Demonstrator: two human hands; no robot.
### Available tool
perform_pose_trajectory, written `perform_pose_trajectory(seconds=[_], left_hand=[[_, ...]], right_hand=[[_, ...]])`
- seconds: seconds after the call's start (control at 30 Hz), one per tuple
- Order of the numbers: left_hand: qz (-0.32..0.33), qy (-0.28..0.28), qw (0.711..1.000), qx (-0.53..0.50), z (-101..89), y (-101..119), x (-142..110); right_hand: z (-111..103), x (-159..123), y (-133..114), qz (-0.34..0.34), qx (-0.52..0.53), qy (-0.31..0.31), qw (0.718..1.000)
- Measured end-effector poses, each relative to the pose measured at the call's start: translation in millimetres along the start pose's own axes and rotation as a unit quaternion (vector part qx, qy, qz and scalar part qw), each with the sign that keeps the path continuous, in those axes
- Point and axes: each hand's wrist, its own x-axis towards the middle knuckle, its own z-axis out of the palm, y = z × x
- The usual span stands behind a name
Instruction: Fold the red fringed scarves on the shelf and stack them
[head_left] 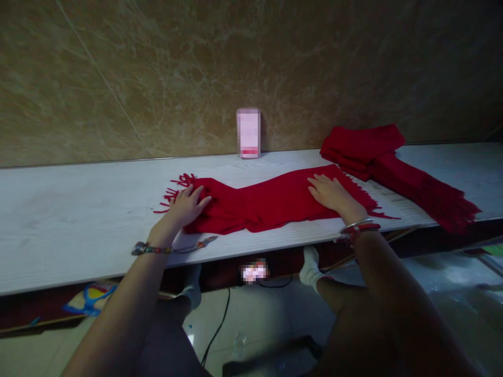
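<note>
A red fringed scarf point(259, 204) lies spread lengthwise on a white wood-grain board point(78, 220). My left hand point(187, 204) rests on its left end by the fringe, fingers spread. On the right part of the scarf, my right hand point(326, 192) lies flat with its fingers apart. Neither hand grasps the cloth. Beyond my right hand, a second red scarf point(361, 144) sits folded in a stack, and a fringed length of it trails toward the board's front edge.
A phone-like upright object point(249, 133), blurred out, leans against the brown marbled wall point(176, 68). Below the board are a blue-handled item point(94, 298), a black cable point(220, 324) and my feet in light socks point(310, 267). Another blurred object point(254, 271) is under the front edge.
</note>
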Motion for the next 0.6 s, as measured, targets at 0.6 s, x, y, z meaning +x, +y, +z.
perform_pose_trajectory(seconds=[0.6], left_hand=[[0.036, 0.148, 0.984, -0.097, -15.0, -10.2, -23.4]], right_hand=[[10.9, -29.1, -103.2, -0.302, 0.159, -0.088, 0.936]])
